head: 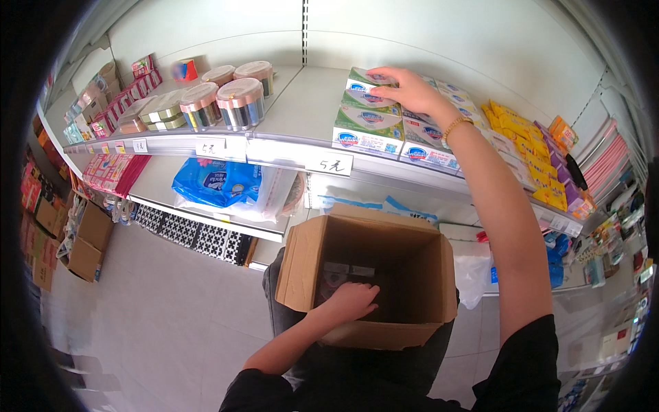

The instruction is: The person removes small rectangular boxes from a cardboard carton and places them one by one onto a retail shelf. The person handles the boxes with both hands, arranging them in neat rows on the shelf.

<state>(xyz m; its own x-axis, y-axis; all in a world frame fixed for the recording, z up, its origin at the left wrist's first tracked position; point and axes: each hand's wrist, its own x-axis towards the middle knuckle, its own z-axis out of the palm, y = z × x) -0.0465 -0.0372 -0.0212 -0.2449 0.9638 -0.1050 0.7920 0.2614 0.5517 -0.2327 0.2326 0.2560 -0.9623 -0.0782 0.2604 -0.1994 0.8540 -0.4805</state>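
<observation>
My right hand (412, 91) reaches up to the shelf. Its thumb and fingers are around a green-and-white Safeguard soap box (359, 78) at the back of a row. Nearer the shelf edge are more green soap boxes (368, 119), beside pink-and-white ones (426, 135). An open cardboard carton (381, 337) rests on my lap, its flaps spread. My left hand (352, 301) is inside it, fingers curled; whether they hold anything is hidden. Small boxes (337, 270) lie in shadow at the carton's bottom.
Left along the shelf (304, 110) stand round lidded tubs (241, 103). Yellow packets (535, 159) lie to the right. Handwritten price cards (329, 164) line the front edge. A blue wipes pack (216, 180) sits on the lower shelf. Another carton (85, 239) stands on the floor at left.
</observation>
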